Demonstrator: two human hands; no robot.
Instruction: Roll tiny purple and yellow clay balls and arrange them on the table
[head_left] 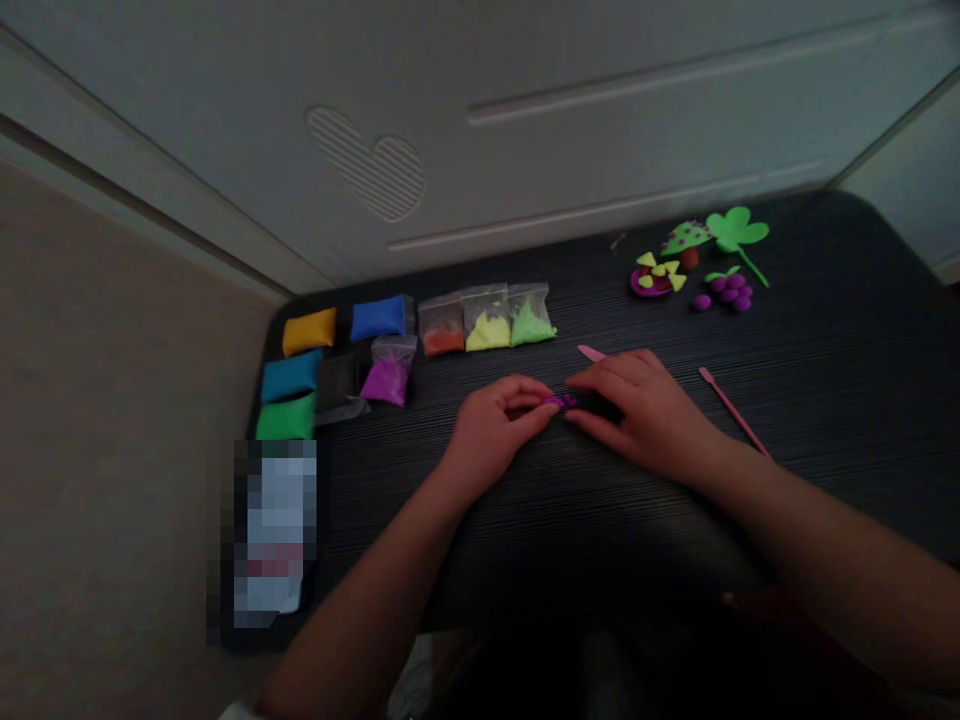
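My left hand (499,430) pinches a small piece of purple modelling clay (559,401) between thumb and fingertips, just above the dark table. Facing it from the right, my right hand (649,415) has thumb and fingers parted around the clay's other end, with a narrow gap to it. Under the right hand's fingers pokes out the tip of a pink modelling tool (591,353). A second pink tool (735,412) lies to the right, beside the right wrist. An opened bag of purple clay (388,372) rests left of the left hand.
Clay bags in orange-red (442,338), yellow (488,330) and light green (531,325) stand ahead, with several more packets at left, including a blue one (379,318). Finished clay shapes sit at back right: grapes (733,290), a clover (737,232), a purple dish (649,284). A white panel borders the table (480,560).
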